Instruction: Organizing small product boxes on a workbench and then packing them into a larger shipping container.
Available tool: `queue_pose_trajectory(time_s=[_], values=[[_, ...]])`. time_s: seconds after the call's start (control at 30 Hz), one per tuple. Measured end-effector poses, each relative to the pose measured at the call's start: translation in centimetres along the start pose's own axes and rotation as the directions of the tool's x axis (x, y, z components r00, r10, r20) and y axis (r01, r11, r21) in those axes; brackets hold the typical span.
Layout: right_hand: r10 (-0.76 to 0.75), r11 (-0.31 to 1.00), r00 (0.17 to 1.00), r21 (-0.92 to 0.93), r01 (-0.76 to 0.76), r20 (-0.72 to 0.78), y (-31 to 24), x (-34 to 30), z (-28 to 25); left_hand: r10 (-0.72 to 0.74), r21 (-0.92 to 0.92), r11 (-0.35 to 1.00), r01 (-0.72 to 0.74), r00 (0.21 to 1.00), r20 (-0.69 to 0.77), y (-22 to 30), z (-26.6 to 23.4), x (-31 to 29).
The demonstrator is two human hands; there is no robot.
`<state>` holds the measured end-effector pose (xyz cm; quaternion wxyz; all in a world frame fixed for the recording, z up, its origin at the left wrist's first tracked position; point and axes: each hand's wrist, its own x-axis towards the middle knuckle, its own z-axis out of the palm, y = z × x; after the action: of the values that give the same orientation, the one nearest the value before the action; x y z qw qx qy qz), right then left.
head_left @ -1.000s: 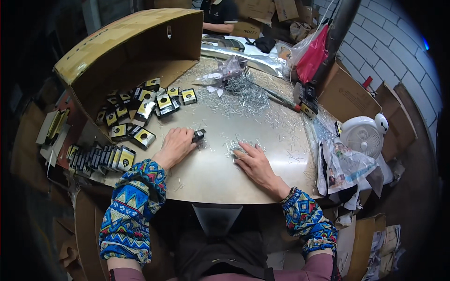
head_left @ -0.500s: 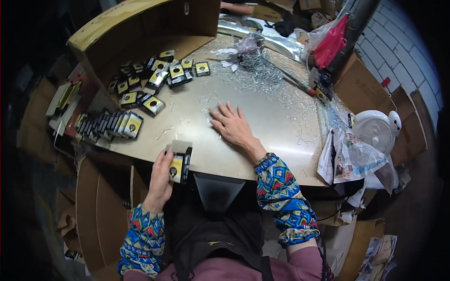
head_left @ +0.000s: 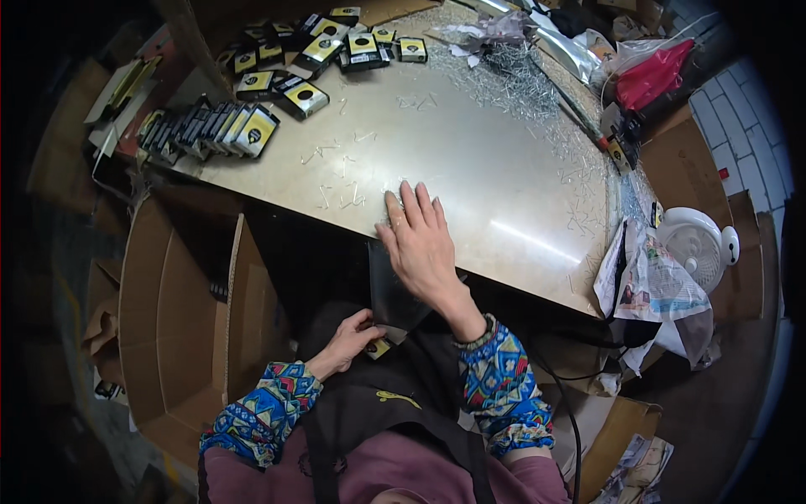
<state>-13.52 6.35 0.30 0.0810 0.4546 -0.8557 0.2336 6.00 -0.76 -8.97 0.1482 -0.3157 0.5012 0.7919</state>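
Two hands work at the table's point(head_left: 504, 193) near edge; right hand point(head_left: 424, 244) lies flat, fingers spread; left hand point(head_left: 348, 340) below pinches a small black-and-yellow box point(head_left: 379, 347); table centre open.

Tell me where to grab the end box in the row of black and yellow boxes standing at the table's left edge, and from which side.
Take the end box of the row by its two narrow side edges, coming from above and from its open right side. It stands on edge, yellow face outward, with bare table beside it, while its other face is packed against the next box, so only the edges look free to pinch.
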Motion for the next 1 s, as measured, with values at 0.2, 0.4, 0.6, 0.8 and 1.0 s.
queue_pose_trajectory(time_s=[0.2, 0.4, 0.6, 0.8, 1.0], values=[[0.067, 0.996, 0.997, -0.063, -0.064, 0.046, -3.7, -4.1, -2.8, -0.036, -0.267, 0.963, 0.026, 0.999, -0.032, -0.5, 0.8, -0.4], [0.134, 0.898, 0.988, 0.411, -0.155, 0.080, -3.3, -5.4, -8.2, -0.022, -0.178, 0.984, 0.011, 0.998, -0.058, 1.1, 2.0, -2.0], [0.090, 0.928, 0.988, 0.350, -0.128, 0.123, -1.9, -9.2, -3.7, 0.244, 0.455, 0.869, -0.194, 0.968, -0.052, -1.2, 2.2, -1.9], [-0.116, 0.937, 0.907, 0.348, -0.036, 0.405, -4.2, -13.6, -1.5, 0.484, 0.809, 0.505, -0.301, 0.875, 0.023, -2.6, 1.1, -1.2], [-0.005, 0.708, 0.944, 0.668, -0.230, 0.329, -1.5, -11.8, -4.4, 0.657, 0.809, 0.304, -0.503, 0.726, 0.205, 0.2, -1.2, -4.3]])
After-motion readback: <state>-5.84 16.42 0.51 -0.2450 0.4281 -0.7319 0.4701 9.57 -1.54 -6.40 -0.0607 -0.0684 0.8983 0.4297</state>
